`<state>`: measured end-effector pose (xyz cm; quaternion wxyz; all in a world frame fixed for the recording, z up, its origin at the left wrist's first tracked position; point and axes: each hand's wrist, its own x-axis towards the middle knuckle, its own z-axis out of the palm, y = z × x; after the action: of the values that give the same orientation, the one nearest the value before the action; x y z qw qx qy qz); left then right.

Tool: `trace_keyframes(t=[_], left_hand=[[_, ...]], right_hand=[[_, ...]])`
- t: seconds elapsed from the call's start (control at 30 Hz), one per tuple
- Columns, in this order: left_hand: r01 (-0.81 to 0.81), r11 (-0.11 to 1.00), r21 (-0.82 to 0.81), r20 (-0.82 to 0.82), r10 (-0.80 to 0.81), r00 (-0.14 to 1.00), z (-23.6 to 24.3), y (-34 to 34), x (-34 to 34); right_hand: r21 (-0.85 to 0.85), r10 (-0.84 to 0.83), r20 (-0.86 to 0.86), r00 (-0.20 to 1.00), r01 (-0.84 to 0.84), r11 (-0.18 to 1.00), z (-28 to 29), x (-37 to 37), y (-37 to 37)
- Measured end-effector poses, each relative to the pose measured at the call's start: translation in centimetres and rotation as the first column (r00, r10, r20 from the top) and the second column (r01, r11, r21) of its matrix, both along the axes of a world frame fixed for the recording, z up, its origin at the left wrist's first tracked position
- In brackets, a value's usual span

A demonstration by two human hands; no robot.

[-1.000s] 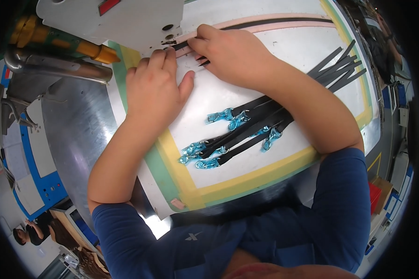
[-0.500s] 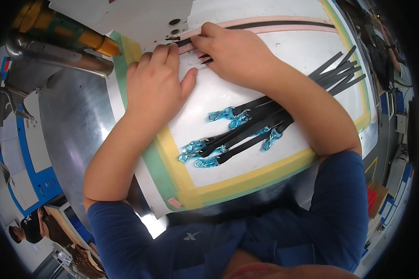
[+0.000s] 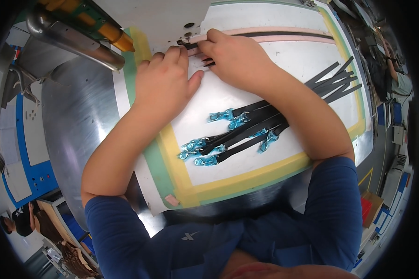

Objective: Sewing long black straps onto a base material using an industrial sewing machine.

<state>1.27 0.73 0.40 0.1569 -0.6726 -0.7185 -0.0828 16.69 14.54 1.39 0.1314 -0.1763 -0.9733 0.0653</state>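
A long black strap lies between pink strips on the white board. My left hand rests at the strap's left end, its fingers bent down and close together, thumb held apart. Right beside it, my right hand presses finger and thumb onto the strap near that end. Two dark pointed tips of a small tool stick out from under my right palm; the rest of it is hidden. Below my hands lies a bundle of black straps with metal hooks in blue wrapping, partly behind my right forearm.
A rounded metal machine arm and gold-coloured machine parts reach in at upper left. Yellow and green tape borders the board, which lies on a shiny metal table. A person is far off at lower left.
The whole view has shifted slightly, bringing the machine parts further in. Both hands keep nearly the same place on the strap, with only small finger movement.
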Motion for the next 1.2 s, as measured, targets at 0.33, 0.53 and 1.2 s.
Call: trace_keyframes(t=[0.33, 0.53, 1.2], left_hand=[[-0.047, 0.995, -0.083, 0.017, 0.048, 0.999, 0.4, 0.1, 1.0], [-0.055, 0.995, -0.087, 0.02, 0.057, 0.998, 0.7, -0.1, 1.3], [-0.131, 0.979, -0.156, 0.053, 0.141, 0.989, 1.2, 2.0, 3.4]], right_hand=[[-0.034, -0.044, 0.082, 0.996, 0.047, 0.998, 0.9, 0.4, 0.4], [0.014, -0.118, 0.178, 0.977, 0.117, 0.993, 2.5, 2.8, 2.0], [0.027, -0.132, 0.199, 0.971, 0.129, 0.991, 2.2, 5.6, 4.1]])
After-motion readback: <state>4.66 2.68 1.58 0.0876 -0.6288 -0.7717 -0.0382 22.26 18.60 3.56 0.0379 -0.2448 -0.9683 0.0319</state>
